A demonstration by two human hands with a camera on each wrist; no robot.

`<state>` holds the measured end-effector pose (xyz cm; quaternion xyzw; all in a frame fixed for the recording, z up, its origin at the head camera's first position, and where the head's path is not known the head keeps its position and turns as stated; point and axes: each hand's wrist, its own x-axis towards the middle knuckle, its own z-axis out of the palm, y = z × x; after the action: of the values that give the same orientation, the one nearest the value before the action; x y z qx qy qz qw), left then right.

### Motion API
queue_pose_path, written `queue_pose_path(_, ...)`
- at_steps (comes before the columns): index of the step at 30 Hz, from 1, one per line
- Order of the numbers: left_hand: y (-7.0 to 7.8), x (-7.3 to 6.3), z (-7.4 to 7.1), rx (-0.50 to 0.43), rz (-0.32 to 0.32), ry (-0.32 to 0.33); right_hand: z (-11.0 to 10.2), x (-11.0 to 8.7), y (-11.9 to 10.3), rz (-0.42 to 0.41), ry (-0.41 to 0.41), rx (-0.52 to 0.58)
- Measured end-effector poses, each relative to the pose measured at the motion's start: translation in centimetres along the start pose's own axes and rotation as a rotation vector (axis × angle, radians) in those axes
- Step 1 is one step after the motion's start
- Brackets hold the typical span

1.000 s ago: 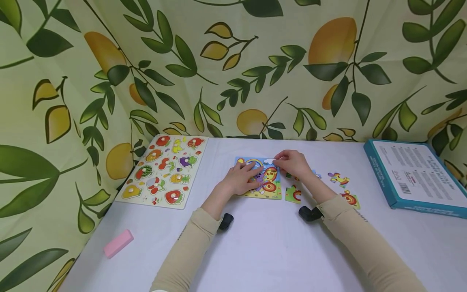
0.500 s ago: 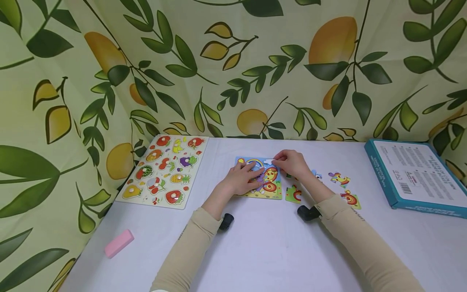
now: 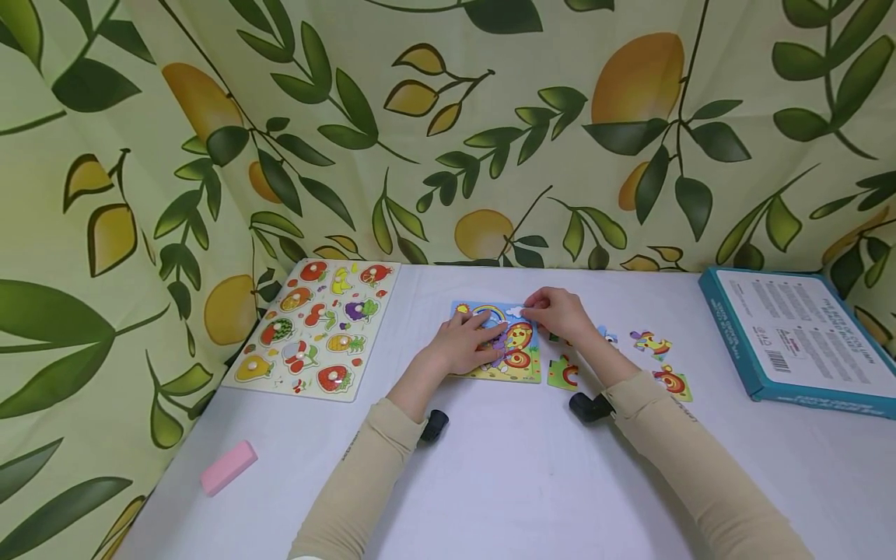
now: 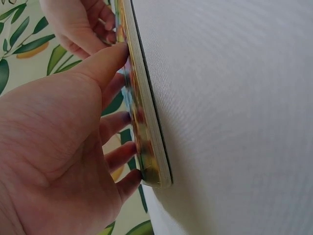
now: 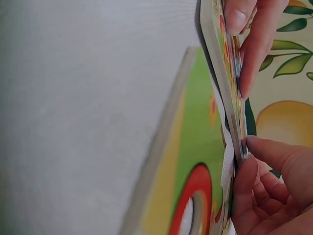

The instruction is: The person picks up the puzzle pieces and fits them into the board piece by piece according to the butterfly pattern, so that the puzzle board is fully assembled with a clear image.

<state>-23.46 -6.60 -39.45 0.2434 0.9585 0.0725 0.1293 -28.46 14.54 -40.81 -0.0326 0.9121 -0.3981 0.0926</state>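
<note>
A colourful jigsaw puzzle (image 3: 519, 356) on a thin board lies on the table in the head view. My left hand (image 3: 458, 344) rests on its left part, fingers spread and fairly straight; the left wrist view shows the fingertips against the picture (image 4: 140, 132). At the top right corner, my right hand (image 3: 561, 315) pinches a puzzle piece between thumb and index finger, the piece itself mostly hidden. In the right wrist view the thumb (image 5: 274, 154) touches the picture side at that corner. A loose green piece with a red arch (image 3: 562, 373) lies just right of the board.
More loose pieces, one purple and yellow (image 3: 651, 343) and one with a red spiral (image 3: 672, 381), lie farther right. A fruit board (image 3: 315, 327) stands at back left, a pink block (image 3: 229, 467) at front left, a teal box (image 3: 805, 338) at right. A patterned curtain (image 3: 434, 155) hangs behind.
The right hand shifts very slightly left at the puzzle's top right corner, its forearm moving a little with it. The left hand stays in place on the puzzle.
</note>
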Motion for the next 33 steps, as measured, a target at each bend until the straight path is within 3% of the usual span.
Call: queue_pose_path(33,0.04,0.07,0.07,0.012,0.004,-0.008,0.23,0.89,-0.36,0.037,-0.02,-0.018)
